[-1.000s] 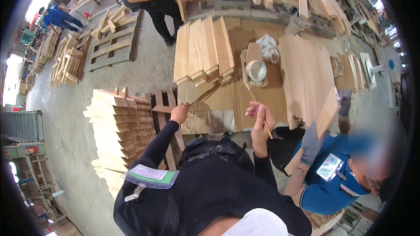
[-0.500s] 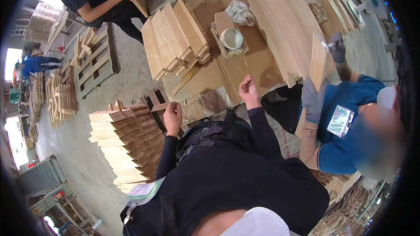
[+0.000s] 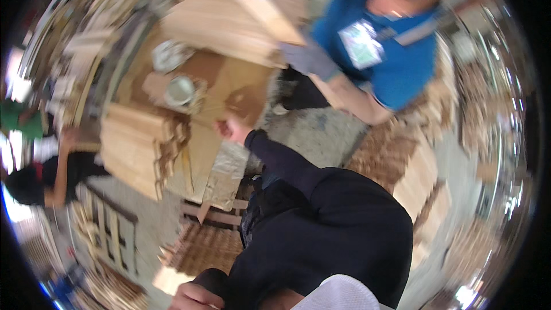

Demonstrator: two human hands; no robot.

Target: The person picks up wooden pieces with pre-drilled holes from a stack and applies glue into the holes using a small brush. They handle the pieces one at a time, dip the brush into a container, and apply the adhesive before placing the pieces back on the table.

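Right hand (image 3: pixel 231 129): extended forward on a dark-sleeved arm, fingers curled toward a fist; grip contents not discernible through motion blur. Brown cardboard sheet (image 3: pixel 229 89) directly beyond the fingertips, covering the worktable. Round tape roll (image 3: pixel 179 90) beyond and left of the fingers, on the cardboard. Stack of light wooden slats (image 3: pixel 138 146) left of the fingers. Left hand (image 3: pixel 195 297): low, at the lower edge, fingers bent; contents not discernible. Wooden pallet (image 3: pixel 215 213) between both hands. Co-worker in blue shirt (image 3: pixel 396 57) beyond and right, gloved hand (image 3: pixel 307 57) on a wooden board (image 3: pixel 270 17). Concrete floor (image 3: pixel 321 135)
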